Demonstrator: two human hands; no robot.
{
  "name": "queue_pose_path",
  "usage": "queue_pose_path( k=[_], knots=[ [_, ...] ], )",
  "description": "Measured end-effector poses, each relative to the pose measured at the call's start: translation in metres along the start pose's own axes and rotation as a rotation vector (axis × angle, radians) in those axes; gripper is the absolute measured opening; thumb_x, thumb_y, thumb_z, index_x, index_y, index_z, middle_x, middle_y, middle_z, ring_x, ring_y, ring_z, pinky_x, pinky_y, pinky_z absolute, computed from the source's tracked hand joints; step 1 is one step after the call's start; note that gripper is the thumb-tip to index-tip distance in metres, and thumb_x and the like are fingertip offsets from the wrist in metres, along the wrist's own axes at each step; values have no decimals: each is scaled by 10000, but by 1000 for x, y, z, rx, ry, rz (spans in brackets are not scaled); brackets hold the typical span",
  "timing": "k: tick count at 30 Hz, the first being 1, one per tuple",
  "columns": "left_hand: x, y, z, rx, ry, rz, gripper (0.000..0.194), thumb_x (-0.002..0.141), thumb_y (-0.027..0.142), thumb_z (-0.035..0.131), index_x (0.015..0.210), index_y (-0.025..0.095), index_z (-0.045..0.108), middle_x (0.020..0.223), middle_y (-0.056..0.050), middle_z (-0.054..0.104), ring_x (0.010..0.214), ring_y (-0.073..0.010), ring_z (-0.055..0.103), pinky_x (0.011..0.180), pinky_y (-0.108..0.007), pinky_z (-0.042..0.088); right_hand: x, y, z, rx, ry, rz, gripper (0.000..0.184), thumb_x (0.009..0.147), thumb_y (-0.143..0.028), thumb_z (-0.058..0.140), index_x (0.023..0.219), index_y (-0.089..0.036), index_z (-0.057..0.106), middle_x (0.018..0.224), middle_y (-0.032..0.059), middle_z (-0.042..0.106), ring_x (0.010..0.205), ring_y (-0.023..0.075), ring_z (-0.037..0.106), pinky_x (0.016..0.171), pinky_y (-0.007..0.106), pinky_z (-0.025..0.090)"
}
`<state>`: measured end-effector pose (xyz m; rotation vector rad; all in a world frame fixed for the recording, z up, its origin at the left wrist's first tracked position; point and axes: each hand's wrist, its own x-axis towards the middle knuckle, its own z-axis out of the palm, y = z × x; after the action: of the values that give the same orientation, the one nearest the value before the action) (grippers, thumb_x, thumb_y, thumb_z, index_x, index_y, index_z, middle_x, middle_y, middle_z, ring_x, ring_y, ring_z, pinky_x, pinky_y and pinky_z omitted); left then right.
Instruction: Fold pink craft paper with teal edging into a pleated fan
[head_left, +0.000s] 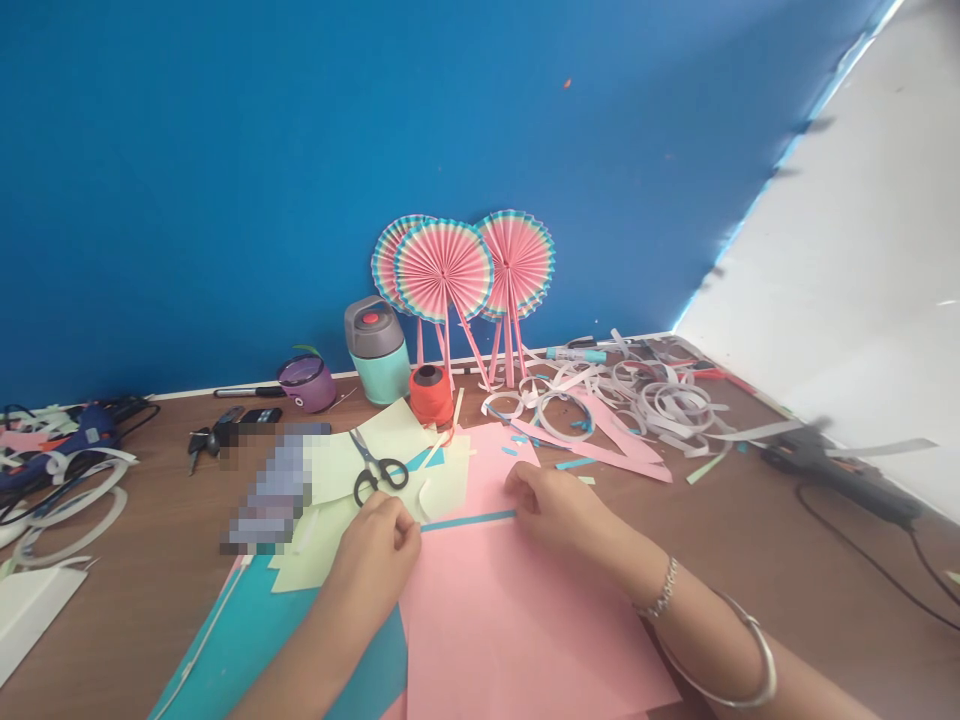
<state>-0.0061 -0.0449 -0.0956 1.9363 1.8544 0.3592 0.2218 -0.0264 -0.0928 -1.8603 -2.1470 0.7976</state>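
A narrow blue paper strip (469, 520) lies along the top edge of a pink paper sheet (510, 620). My left hand (381, 545) is closed, its thumb and fingertips pinching the strip's left end. At the other end, my right hand (551, 508) has its fingers curled down on the strip and hides that tip. Black-handled scissors (379, 472) rest on pale green paper sheets (319, 570) just beyond my left hand. More pink paper (495, 455) with small blue scraps lies behind the strip.
Pink pleated paper fans (444, 270) lean against the blue wall, behind an orange thread spool (431, 398) and a teal flask (381, 365). Curled white paper strips (667, 400) heap up at the back right. A glue gun (844, 470) with a cable lies far right. Blue paper (240, 640) sits front left.
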Motion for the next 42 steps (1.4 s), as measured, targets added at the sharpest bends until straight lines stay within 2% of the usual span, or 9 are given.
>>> queue_pose_path(
  k=[7,12,17,25,28,31,35,39,42],
  knots=[
    [-2,-3,0,-68,34,-68,114,777,170,426,722,227,344,658,50,445,516,-113,430,485,-222,310,-4,-11,-3,-6,3,36,343,647,1,446,923,-167,564,773,35,599,722,155,520,578,220,299],
    [-2,-5,-1,-110,20,-17,124,783,145,390,703,227,343,612,63,411,494,-109,407,496,-218,300,0,-1,-1,-16,121,-5,266,638,-51,534,879,-159,569,948,84,570,897,209,512,702,261,354],
    [-3,-3,-4,-130,48,9,142,743,86,380,696,220,378,618,54,436,504,-111,420,494,-215,300,6,20,-3,76,110,-42,300,593,5,463,815,-165,570,831,48,587,797,178,536,660,246,368],
    [-6,-5,-4,-141,98,57,183,768,85,315,769,216,441,743,10,552,598,-137,541,544,-241,395,7,29,-5,136,139,-96,297,597,4,394,757,-166,577,764,29,610,722,158,534,612,236,367],
    [-12,-3,0,-79,196,168,199,819,117,315,860,213,485,902,-35,584,704,-158,590,597,-271,445,10,33,1,150,137,-122,289,598,-1,419,774,-164,579,789,31,617,714,152,538,613,234,368],
    [-21,3,3,-12,270,435,260,859,128,325,992,207,534,1015,-77,592,901,-191,595,749,-313,480,11,33,6,176,112,-130,286,601,4,443,785,-163,583,797,29,621,722,148,547,614,228,371],
    [-28,9,11,175,178,801,401,872,129,367,1251,212,470,1285,-88,531,1194,-227,469,1005,-407,389,8,25,8,216,64,-144,292,622,15,448,813,-155,590,788,32,618,723,152,550,605,227,380],
    [-29,5,22,324,38,870,503,895,224,403,1388,240,305,1445,-37,366,1323,-226,322,1086,-466,298,1,13,1,174,111,-230,352,614,62,415,816,-150,611,807,43,601,793,167,531,676,250,395],
    [-27,-3,30,331,30,840,505,903,276,401,1397,267,291,1470,-36,314,1350,-236,265,1093,-493,275,-7,3,-5,52,118,-383,431,631,66,423,882,-191,662,857,45,558,851,178,489,731,276,376]
  ],
)
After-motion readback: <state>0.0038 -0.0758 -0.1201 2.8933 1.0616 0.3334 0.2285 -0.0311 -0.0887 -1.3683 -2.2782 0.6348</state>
